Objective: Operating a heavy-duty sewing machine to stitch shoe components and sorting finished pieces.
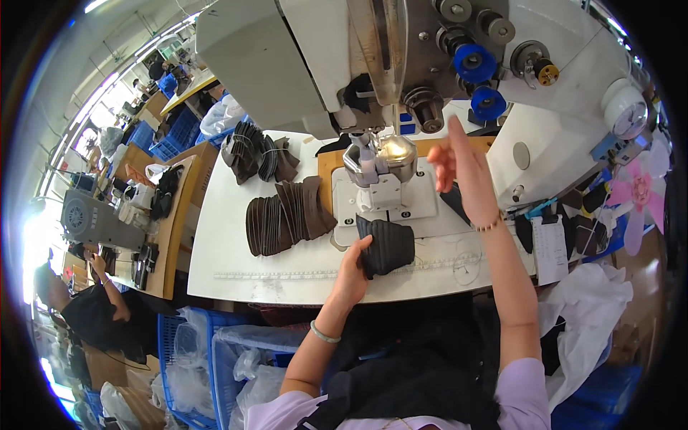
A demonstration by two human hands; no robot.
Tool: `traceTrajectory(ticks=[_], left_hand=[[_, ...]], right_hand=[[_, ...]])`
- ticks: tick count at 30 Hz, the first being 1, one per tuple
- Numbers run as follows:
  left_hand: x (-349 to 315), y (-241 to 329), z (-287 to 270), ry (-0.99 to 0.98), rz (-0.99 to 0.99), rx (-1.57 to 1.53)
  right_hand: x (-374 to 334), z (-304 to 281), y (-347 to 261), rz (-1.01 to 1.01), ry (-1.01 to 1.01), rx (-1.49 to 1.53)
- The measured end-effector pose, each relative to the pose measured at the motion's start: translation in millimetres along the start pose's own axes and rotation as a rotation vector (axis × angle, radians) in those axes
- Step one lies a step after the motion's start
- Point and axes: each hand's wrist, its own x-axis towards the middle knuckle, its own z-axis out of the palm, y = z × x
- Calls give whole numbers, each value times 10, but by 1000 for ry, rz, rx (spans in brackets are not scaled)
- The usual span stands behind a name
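Note:
My left hand point(353, 269) grips the left edge of a dark, ribbed leather piece point(390, 247), possibly several layers, on the white table just in front of the sewing machine's foot. The thumb lies on top; the other fingers are mostly hidden beneath. My right hand point(462, 172) is raised to the right of the needle area, its fingers apart and nothing visible in them. Behind the leather piece stands the sewing machine head point(380, 168), its small lamp lit. Left of it, a fanned row of brown and black leather pieces point(287, 217) lies on the table.
Bundled dark leather pieces point(244, 153) sit farther back left. A printed ruler strip point(287, 274) runs along the table's front. A pink fan point(636, 190) and a paper slip point(550, 251) are at right. Blue baskets point(209, 358) with plastic bags stand below left. Another person point(97, 315) works at far left.

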Motion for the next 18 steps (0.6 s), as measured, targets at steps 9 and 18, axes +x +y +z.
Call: traceTrajectory(ticks=[9, 18], left_hand=[[-132, -50, -74, -26, -62, -106], [-155, -83, 57, -43, -108, -28]], right_hand=[[191, 234, -211, 190, -199, 330], [120, 75, -39, -122, -195, -213]])
